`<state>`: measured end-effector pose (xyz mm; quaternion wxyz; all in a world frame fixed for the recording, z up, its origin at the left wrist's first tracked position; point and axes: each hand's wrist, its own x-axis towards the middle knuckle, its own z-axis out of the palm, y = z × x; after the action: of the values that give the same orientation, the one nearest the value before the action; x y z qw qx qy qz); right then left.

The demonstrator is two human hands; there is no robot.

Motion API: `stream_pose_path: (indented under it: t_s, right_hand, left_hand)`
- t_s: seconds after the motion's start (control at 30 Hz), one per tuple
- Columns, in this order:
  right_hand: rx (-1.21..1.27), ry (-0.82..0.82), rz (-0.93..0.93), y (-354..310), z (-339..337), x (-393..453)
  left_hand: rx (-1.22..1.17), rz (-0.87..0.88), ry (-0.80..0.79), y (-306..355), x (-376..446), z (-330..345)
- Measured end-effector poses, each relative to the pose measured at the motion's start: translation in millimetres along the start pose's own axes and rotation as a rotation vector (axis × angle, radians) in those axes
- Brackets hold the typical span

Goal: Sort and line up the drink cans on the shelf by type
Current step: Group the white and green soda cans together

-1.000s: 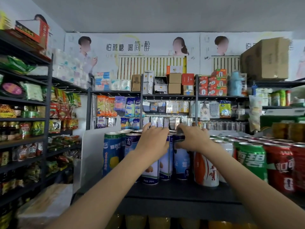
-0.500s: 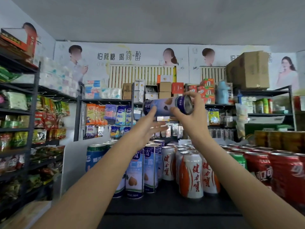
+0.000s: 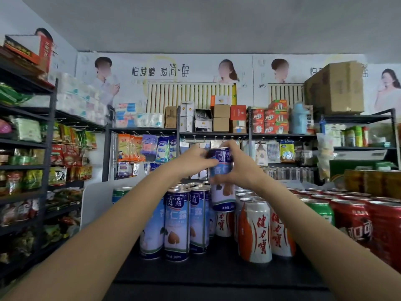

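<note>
Hands work together here: the right hand [image 3: 243,168] wraps the blue-and-white can [image 3: 222,181], held upright in the air above the cans standing on the shelf [image 3: 217,272], while the left hand [image 3: 195,159] pinches its top. Best to lower it straight into the blue row [image 3: 175,222], label forward, clear of the orange-and-white cans [image 3: 256,231]. Whether a free slot waits behind that row is hidden.
</note>
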<state>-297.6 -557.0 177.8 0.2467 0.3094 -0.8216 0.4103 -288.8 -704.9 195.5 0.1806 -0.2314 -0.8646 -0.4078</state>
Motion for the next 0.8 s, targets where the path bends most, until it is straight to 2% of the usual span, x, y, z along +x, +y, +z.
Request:
stream_pose_path:
  t_s: [0.07, 0.13, 0.23, 0.4, 0.53, 0.6, 0.67, 0.8]
  right_hand:
    - [-0.192, -0.072, 0.063, 8, 8, 0]
    - [-0.335, -0.154, 0.141, 16, 16, -3]
    - [-0.523, -0.221, 0.169, 24, 21, -2]
    - [-0.658, -0.264, 0.178, 22, 23, 4]
    - [-0.657, -0.172, 0.034, 9, 28, 1]
    - [-0.625, -0.208, -0.032, 0, 36, -2]
    - [-0.676, -0.245, -0.033, -3, 49, -7]
    - [-0.849, -0.147, -0.084, 5, 69, -7]
  left_hand:
    - [0.284, -0.006, -0.021, -10, -4, -4]
    - [0.433, -0.012, -0.057, -20, -8, -6]
    - [0.49, 0.029, -0.083, -29, -15, -7]
    - [0.568, 0.044, -0.052, -38, -24, -14]
    - [0.579, 0.072, -0.002, -49, -35, -26]
    - [0.593, 0.076, 0.013, -54, -42, -33]
    - [0.568, 0.079, -0.008, -59, -49, -37]
    - [0.61, 0.137, 0.046, -70, -60, -28]
